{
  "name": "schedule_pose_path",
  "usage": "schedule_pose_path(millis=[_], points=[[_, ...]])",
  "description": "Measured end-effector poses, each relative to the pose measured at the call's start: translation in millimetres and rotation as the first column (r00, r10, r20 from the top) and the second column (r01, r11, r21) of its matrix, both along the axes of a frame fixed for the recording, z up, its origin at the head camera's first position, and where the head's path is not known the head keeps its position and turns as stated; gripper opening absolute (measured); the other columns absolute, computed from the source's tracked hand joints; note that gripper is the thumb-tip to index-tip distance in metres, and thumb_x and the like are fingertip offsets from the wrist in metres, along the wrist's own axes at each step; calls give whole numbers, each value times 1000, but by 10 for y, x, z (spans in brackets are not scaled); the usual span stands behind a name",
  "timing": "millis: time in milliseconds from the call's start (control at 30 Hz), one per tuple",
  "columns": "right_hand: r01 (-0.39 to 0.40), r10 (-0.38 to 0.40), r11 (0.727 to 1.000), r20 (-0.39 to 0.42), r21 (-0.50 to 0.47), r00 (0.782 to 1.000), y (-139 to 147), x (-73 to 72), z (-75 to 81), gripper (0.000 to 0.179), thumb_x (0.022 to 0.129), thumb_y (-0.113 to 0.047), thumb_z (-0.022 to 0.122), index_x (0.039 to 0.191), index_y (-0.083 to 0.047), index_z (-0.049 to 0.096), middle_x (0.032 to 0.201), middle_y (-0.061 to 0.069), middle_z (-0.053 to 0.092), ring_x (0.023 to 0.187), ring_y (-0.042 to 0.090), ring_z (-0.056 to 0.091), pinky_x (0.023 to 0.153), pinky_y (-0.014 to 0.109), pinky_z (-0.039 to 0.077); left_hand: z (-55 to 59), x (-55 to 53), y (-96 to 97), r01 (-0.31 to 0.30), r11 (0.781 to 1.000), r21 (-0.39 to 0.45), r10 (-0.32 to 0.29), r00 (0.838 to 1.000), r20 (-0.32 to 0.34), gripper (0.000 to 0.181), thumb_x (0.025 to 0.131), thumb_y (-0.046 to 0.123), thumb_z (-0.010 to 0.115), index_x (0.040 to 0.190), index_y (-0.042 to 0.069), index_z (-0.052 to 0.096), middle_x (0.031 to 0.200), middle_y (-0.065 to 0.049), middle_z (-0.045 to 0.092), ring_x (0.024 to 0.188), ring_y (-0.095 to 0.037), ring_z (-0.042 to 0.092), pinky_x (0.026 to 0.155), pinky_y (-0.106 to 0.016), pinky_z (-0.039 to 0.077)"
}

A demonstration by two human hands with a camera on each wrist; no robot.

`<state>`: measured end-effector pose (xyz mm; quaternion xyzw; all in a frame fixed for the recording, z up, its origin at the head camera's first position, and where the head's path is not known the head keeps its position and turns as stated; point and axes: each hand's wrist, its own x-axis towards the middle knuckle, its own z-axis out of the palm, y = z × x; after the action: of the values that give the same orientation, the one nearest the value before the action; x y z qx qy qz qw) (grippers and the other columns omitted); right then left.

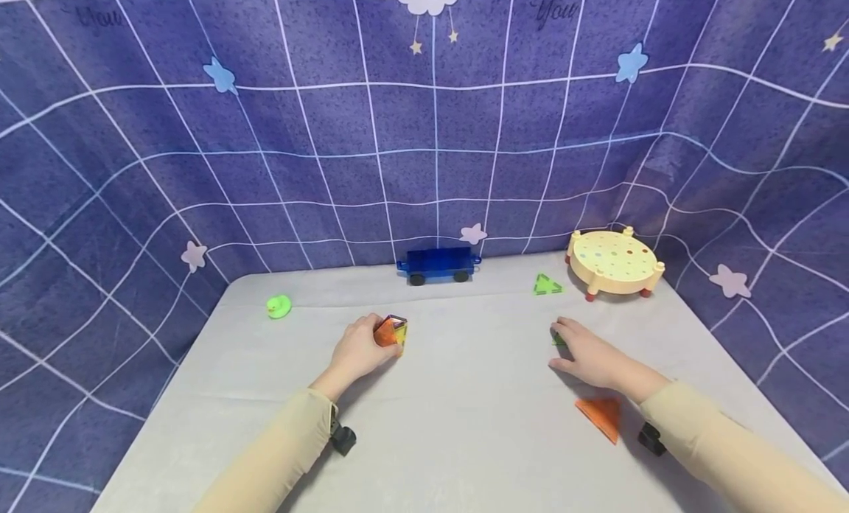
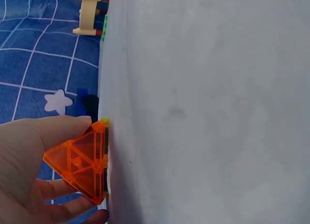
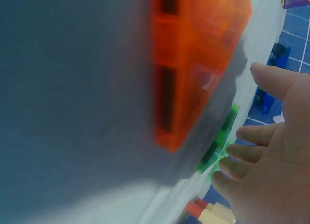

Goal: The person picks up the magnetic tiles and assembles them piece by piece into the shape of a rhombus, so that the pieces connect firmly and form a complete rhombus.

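My left hand (image 1: 358, 349) grips a small stack of magnetic triangle tiles, its thumb and fingers around the sides. An orange triangle tile (image 2: 80, 161) leans in it above a yellow tile (image 1: 401, 337) at the tabletop, with purple at the far edge. My right hand (image 1: 589, 353) hovers low with spread, relaxed fingers. Just at those fingertips lies a green triangle tile (image 3: 219, 139), mostly hidden by the hand in the head view. Nearer to me, below the right wrist, another orange triangle tile (image 1: 602, 416) is raised off the grey cloth.
A blue wheeled car base (image 1: 439, 264) stands at the back edge. Another green triangle tile (image 1: 547, 284) lies in front of a cream dotted round stool-like toy (image 1: 613, 261) at the back right. A green rubber duck (image 1: 278, 306) sits at the left. Behind hangs a blue grid-patterned curtain (image 1: 431, 166).
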<state>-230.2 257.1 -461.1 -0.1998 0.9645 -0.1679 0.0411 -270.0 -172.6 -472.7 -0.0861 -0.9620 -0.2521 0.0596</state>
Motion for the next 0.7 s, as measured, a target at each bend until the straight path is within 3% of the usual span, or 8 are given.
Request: schedule_pose_path(millis=[267,700], points=[[23,-23,1000,-3,17,1000,18,72,-34,74,94,-30,74,142,18,43,150,40,36,140,53,35,112,61,32,-3,4,-11,-4,1000,-7,4,1000,1,58,73,41,87,115,9,65,103,-7,66,94,-30,59,75,-43,48],[-40,41,999,-27,30,999,-169,-25,-81,74,96,-30,71,145,17,40,152,39,34,142,51,33,114,59,30,-15,-2,-35,-20,1000,-17,20,1000,-3,59,74,42,86,117,8,65,104,-9,66,94,-30,60,73,-44,49]])
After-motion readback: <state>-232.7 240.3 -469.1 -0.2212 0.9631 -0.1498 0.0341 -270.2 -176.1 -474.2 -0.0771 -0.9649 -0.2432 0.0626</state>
